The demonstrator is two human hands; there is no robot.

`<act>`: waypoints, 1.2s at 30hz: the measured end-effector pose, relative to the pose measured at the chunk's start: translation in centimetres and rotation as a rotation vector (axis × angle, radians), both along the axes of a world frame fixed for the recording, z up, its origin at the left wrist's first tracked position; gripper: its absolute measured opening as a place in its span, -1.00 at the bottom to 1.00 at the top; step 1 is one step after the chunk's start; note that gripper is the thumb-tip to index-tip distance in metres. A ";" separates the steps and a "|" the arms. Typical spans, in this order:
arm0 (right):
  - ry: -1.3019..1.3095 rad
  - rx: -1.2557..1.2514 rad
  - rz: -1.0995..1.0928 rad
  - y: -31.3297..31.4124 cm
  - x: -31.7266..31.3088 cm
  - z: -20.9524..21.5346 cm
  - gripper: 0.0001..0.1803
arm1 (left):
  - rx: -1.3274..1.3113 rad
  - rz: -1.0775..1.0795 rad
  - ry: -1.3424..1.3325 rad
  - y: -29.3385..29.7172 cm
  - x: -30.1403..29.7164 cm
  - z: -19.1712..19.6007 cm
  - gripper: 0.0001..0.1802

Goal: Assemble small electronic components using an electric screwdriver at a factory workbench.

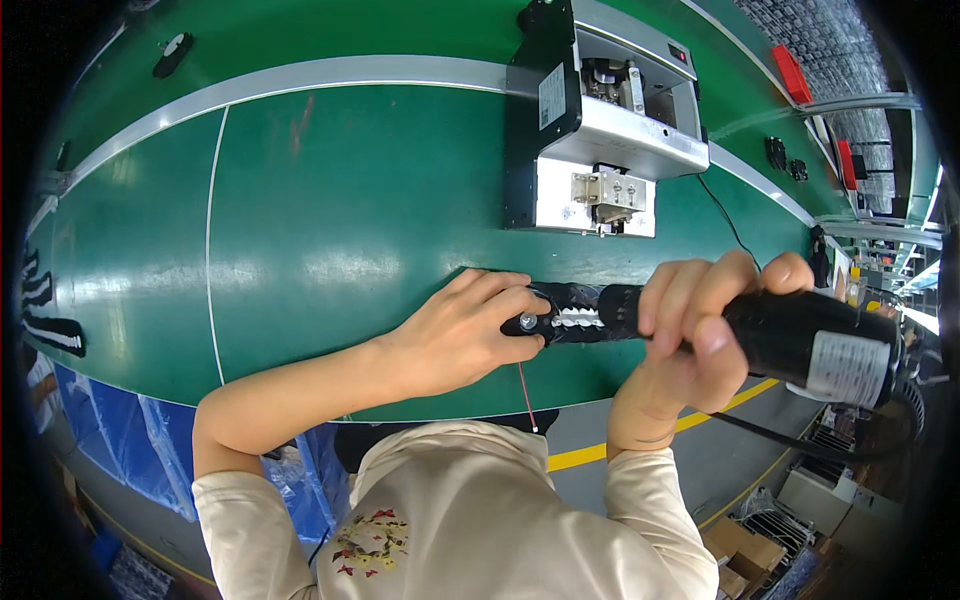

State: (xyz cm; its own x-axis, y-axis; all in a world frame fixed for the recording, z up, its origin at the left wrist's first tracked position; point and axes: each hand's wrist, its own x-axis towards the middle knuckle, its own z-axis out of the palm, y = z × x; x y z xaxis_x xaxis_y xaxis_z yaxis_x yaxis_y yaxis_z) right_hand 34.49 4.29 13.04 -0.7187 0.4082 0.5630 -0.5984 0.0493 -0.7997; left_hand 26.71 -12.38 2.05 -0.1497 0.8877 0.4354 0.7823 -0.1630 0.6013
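Note:
My left hand [465,325] lies on the green bench with its fingers closed on a black, elongated part [568,298]. A silver screw or round fitting [527,322] shows by the fingertips, and a pale, ridged strip [577,318] runs along the part. From under that hand a thin red wire [527,390] hangs over the bench's near edge. My right hand [705,310] is wrapped round a black, corded electric screwdriver [800,335] with a white label. The tool lies nearly level, its nose over the part's right end; its tip is hidden.
A grey and black bench machine [610,130] stands at the far side, with a thin cable [725,210] running right. Small black pieces [780,153] lie on the far strip at right. Another dark object [172,56] is far left. Blue covers [120,430] stand below the bench.

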 end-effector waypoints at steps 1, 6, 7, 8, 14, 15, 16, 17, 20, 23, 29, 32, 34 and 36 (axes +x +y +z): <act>-0.025 -0.004 0.015 -0.3 0.3 -0.3 -0.44 | 0.002 0.009 -0.002 0.0 0.1 0.0 -0.79; -0.112 -0.117 0.047 -1.1 0.7 -1.2 -0.44 | 0.022 0.025 -0.008 0.0 0.2 0.2 -0.79; -0.122 -0.093 0.050 -0.9 0.6 -1.5 -0.45 | 0.022 0.023 -0.005 0.0 0.2 0.3 -0.78; -0.132 -0.068 0.052 -0.8 0.5 -1.7 -0.45 | 0.023 0.021 -0.002 0.1 0.2 0.4 -0.77; -0.238 0.045 0.058 -0.7 1.0 -2.1 -0.49 | 0.012 0.021 -0.004 0.0 0.1 0.3 -0.76; -0.236 0.082 0.074 -0.7 1.0 -2.2 -0.50 | 0.008 0.024 -0.005 0.0 0.1 0.3 -0.77; -0.232 0.065 0.096 -0.7 0.9 -2.3 -0.50 | 0.010 0.027 -0.008 -0.1 0.1 0.4 -0.77; -0.227 0.048 0.118 -0.8 0.9 -2.4 -0.51 | 0.011 0.031 -0.012 -0.2 0.1 0.4 -0.77; -0.222 0.060 0.167 -0.7 0.8 -2.8 -0.51 | 0.010 0.031 -0.015 -0.2 0.1 0.0 -0.77; -0.201 0.126 0.198 0.0 0.7 -2.7 -0.48 | 0.023 0.025 -0.008 -0.2 0.1 0.2 -0.78; 0.086 0.000 0.090 1.5 -1.3 0.8 -0.43 | 0.030 0.037 0.000 -0.1 0.4 0.1 -0.82; 0.160 0.018 -0.046 3.4 -3.3 1.9 -0.38 | 0.020 0.022 -0.002 -0.1 0.2 0.1 -0.85; 0.129 0.040 -0.077 4.4 -4.2 1.9 -0.42 | 0.021 0.015 -0.006 -0.1 0.1 0.3 -0.86; 0.075 0.027 -0.113 4.3 -4.6 1.7 -0.49 | 0.024 0.010 -0.013 -0.1 0.2 0.4 -0.88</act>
State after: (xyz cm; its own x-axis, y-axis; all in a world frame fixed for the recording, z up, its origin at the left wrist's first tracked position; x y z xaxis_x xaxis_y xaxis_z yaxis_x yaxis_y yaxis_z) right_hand 29.86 8.55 14.76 -0.6244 0.4680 0.6254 -0.6458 0.1412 -0.7504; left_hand 26.92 -12.44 2.46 -0.1638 0.8756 0.4543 0.7760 -0.1700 0.6074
